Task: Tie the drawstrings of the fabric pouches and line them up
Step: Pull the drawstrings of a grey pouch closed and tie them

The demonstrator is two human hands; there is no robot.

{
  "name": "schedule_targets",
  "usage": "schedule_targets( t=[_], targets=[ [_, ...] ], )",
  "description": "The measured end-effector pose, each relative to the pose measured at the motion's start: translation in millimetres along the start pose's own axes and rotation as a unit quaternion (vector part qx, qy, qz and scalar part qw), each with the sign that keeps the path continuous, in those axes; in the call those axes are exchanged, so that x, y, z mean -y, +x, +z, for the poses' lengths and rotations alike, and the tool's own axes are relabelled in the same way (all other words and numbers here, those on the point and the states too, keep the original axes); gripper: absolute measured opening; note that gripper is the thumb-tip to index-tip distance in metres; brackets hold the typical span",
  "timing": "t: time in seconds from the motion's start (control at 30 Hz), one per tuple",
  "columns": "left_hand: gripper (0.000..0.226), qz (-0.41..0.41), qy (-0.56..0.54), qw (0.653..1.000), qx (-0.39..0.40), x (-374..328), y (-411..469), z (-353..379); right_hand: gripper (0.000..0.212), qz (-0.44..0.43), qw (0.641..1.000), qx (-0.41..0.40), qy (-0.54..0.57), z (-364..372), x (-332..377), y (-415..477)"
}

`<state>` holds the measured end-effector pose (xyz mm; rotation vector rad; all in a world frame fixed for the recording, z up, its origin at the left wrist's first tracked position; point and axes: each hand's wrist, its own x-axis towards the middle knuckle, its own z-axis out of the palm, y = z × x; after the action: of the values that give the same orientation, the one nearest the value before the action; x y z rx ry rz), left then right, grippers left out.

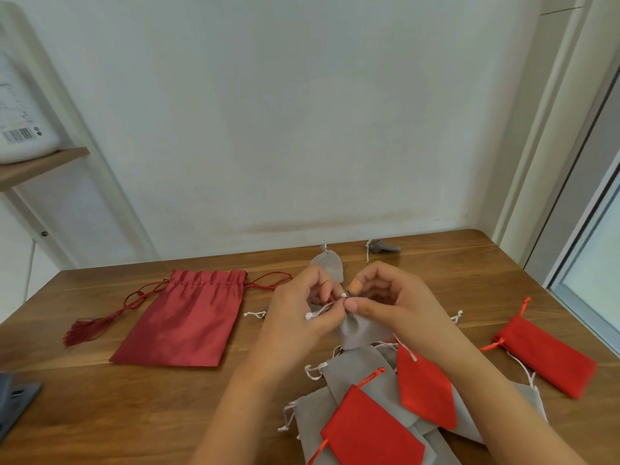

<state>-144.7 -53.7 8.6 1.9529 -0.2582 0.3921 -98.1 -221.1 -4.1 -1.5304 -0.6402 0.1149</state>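
Above the middle of the bench (436, 263), the left hand (295, 317) and the right hand (385, 303) meet over a small grey pouch (360, 330), lifted a little off the wood. The left hand pinches the pouch's white cord (322, 310) between thumb and forefinger, one knotted end poking out by the thumb. The right hand pinches the same cord where it meets the gathered mouth of the pouch, its other fingers curled in above. The body of the pouch hangs below the right thumb.

Just under the forearms lies a loose heap of grey pouches (355, 370) with white cords, overlapping one another. Two bright red pouches lie on the heap: one near the bottom edge (369, 434) and one partly under the right forearm (426, 387). A third bright red pouch (547, 360) lies apart on the right side of the bench, with an orange-red cord at its mouth.

To the left, well apart from the heap, a large dark red pouch (191, 320) lies flat, its mouth gathered and a tasselled cord (100, 323) trailing off to the left. Beyond the hands, a pale grey pouch (328, 263) with its cord pulled sits near the far edge, and a darker grey pouch (385, 246) lies further right by the wall.
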Motion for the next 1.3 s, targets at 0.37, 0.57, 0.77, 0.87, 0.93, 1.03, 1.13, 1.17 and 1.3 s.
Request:
schedule_targets(
  t=[0.37,0.57,0.77,0.87,0.93,1.03,1.13,1.17,1.3],
  targets=[
    [0.047,0.167,0.156,0.973,-0.022,10.8,1.2,7.3,0.012,0.08,0.996,-0.039,0.003,-7.2,2.3,1.4],
    [0.033,0.212,0.215,0.953,-0.022,19.4,2.9,13.1,0.026,0.159,0.979,-0.027,0.127,-9.4,2.2,1.3],
    [0.01,0.189,0.187,0.964,-0.024,21.4,0.7,15.5,0.027,0.145,0.983,-0.038,0.106,-11.1,4.8,1.0],
    [0.023,0.185,0.215,0.959,-0.019,27.2,4.2,14.4,0.024,0.121,0.989,-0.054,0.067,-8.4,2.4,1.7],
    [0.024,0.183,0.228,0.956,-0.027,28.3,5.2,13.1,0.025,0.106,0.991,-0.065,0.041,-6.2,0.1,2.0],
    [0.022,0.167,0.208,0.963,-0.04,24.9,4.7,13.4,0.026,0.09,0.993,-0.066,0.028,-5.8,-0.8,1.8],
    [0.016,0.14,0.195,0.97,-0.03,20.6,4.3,13.5,0.03,0.075,0.995,-0.055,0.035,-4.6,0.9,2.1],
    [0.012,0.124,0.19,0.974,-0.02,19.6,4.4,12.9,0.032,0.065,0.996,-0.053,0.024,-3.0,2.2,1.9],
    [0.005,0.063,0.168,0.984,0.018,18.4,3.2,10.2,0.031,-0.037,0.97,-0.088,-0.224,-4.1,2.0,-0.2]
  ],
)
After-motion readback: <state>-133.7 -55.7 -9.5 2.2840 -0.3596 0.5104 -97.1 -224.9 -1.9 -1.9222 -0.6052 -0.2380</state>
